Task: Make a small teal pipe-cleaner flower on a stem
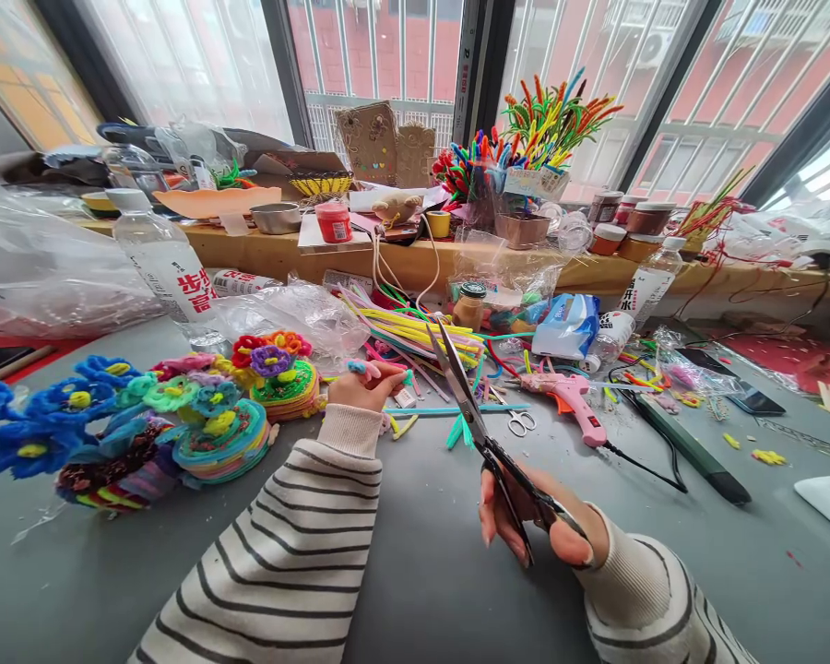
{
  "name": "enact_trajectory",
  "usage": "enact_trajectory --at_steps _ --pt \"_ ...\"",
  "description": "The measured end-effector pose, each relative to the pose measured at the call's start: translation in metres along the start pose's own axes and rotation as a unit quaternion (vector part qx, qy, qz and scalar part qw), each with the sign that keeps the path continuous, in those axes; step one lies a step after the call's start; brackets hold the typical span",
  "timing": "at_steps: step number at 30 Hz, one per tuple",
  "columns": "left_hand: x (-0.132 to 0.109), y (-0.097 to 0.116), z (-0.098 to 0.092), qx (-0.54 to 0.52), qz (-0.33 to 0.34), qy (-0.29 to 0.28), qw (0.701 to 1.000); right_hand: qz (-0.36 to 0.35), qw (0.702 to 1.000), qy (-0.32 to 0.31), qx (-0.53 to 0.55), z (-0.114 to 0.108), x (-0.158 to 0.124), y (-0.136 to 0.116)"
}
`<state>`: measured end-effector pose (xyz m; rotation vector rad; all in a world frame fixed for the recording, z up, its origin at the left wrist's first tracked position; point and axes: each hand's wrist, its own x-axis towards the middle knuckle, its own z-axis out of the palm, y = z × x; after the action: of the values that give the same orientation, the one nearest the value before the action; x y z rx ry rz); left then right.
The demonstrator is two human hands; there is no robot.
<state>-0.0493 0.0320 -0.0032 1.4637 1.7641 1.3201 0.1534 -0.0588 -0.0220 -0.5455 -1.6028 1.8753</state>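
In my right hand (526,516) is a large pair of black-handled scissors (470,406), with fingers in the handle loops and the blades slightly apart, pointing up and away. My left hand (363,389) is closed at the near edge of the craft pile, around a pink and light-blue fuzzy pipe cleaner piece (363,370); its fingertips are partly hidden. Beside those fingertips lies a small white block (405,398). Past the hands is a bundle of yellow and pink pipe cleaners (429,332). Left of my left hand stand fuzzy flower pots, one teal and layered (219,450).
A pink glue gun (571,406) with a black cord lies at right, near small white-handled scissors (521,422). Further right are a green bar-shaped object (692,447) and a phone (753,392). Plastic bottles (162,258) and a cluttered wooden ledge (415,263) stand behind.
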Motion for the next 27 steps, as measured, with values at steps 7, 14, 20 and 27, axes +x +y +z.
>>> enact_trajectory --at_steps 7,14,20,27 --pt "0.004 -0.007 0.0 -0.001 0.034 -0.043 0.999 0.022 0.992 0.098 -0.073 -0.012 -0.02 -0.013" --pt "0.006 -0.009 0.001 0.046 0.025 -0.057 0.997 0.133 0.891 0.137 -0.413 -0.038 -0.07 -0.029" --pt "0.006 -0.007 0.002 -0.031 -0.03 -0.083 0.996 0.163 0.797 0.177 -0.554 -0.038 -0.115 -0.027" --pt "0.008 -0.01 0.002 0.077 0.015 -0.064 0.995 0.189 0.768 0.183 -0.584 -0.046 -0.137 -0.026"
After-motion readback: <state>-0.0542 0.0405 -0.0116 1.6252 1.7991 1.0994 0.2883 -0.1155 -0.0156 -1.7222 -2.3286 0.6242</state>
